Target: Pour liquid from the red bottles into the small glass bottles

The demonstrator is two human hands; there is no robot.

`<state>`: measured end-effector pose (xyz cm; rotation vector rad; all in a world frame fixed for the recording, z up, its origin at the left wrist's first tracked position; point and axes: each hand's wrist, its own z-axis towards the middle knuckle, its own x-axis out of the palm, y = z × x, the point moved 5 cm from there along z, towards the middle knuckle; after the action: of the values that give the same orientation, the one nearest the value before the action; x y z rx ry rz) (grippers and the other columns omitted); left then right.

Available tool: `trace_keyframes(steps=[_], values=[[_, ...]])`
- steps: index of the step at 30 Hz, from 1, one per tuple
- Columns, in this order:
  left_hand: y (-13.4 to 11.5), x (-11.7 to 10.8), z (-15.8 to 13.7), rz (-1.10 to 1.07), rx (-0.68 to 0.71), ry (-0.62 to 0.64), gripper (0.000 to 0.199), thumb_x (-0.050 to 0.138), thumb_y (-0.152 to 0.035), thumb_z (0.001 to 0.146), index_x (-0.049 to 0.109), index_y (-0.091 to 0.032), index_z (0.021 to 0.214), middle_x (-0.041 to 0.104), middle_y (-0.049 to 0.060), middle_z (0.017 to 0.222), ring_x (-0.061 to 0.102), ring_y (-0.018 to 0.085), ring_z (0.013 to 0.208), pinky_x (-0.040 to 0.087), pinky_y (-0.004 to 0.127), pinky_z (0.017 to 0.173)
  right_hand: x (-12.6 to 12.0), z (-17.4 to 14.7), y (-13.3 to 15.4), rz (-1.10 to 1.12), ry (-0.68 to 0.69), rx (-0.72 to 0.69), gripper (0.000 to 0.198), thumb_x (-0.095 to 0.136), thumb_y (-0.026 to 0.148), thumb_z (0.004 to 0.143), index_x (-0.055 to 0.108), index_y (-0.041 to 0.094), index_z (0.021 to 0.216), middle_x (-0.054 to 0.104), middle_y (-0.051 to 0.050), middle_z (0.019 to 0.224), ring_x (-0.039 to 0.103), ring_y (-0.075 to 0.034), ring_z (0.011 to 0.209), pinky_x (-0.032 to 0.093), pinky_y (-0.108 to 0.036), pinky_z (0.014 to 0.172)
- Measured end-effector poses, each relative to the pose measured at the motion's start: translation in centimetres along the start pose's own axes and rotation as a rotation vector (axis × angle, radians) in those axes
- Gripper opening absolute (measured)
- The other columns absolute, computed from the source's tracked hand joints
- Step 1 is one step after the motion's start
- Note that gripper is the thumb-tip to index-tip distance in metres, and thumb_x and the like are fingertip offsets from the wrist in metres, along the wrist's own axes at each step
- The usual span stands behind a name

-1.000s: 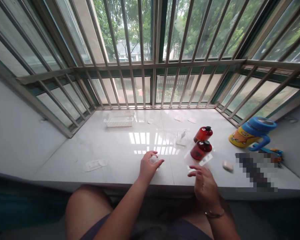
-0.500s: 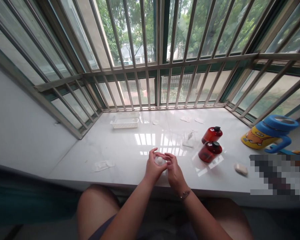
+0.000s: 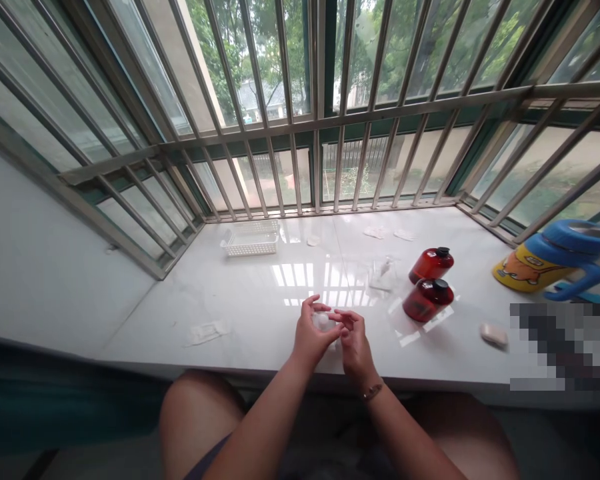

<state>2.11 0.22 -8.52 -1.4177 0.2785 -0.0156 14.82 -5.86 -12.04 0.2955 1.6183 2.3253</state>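
Observation:
Near the front edge of the white counter, my left hand (image 3: pixel 309 337) is curled around a small, round, clear-whitish object (image 3: pixel 323 322), too small and glossy to name. My right hand (image 3: pixel 356 343), with a bracelet at its wrist, is close on the right side of it. Its thumb and fingers are bent together in a pinch beside my left fingertips. Whatever lies between them is too small to make out. To the right of my hands stand two dark red bottles with black caps, the front bottle (image 3: pixel 429 300) and the rear bottle (image 3: pixel 431 265).
A white perforated basket (image 3: pixel 251 247) sits at the back left. A clear packet (image 3: pixel 381 275) lies left of the bottles, a crumpled wrapper (image 3: pixel 207 333) at the left. A pinkish block (image 3: pixel 493 335) and a blue-yellow jug (image 3: pixel 525 267) are right. Metal bars (image 3: pixel 365 125) close off the window.
My right hand has drawn slightly back to the right from my left, its fingers bending closer together. My left hand still holds the small clear object. The view has shifted a little.

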Motion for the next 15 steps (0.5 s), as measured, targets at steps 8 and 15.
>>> trace_keyframes(steps=[8,15], values=[[0.27,-0.03,0.08,0.029,-0.017,0.010,0.082,0.091,-0.021,0.071,0.049,-0.028,0.141,0.071,0.005,0.118,0.072,0.026,0.114,0.053,0.045,0.107,0.20,-0.01,0.87,-0.022,0.065,-0.080,0.056,0.049,0.067,0.105,0.040,0.027,0.143,0.065,-0.018,0.143,0.056,-0.035,0.145,0.045,-0.063,0.120],[0.26,-0.01,-0.12,0.009,-0.022,0.016,0.084,0.091,-0.023,0.068,0.049,-0.028,0.141,0.070,0.003,0.116,0.072,0.025,0.110,0.054,0.043,0.103,-0.41,0.01,0.19,-0.018,0.013,-0.032,0.050,0.049,0.067,0.105,0.046,0.026,0.133,0.072,-0.016,0.124,0.069,-0.035,0.124,0.055,-0.059,0.106]])
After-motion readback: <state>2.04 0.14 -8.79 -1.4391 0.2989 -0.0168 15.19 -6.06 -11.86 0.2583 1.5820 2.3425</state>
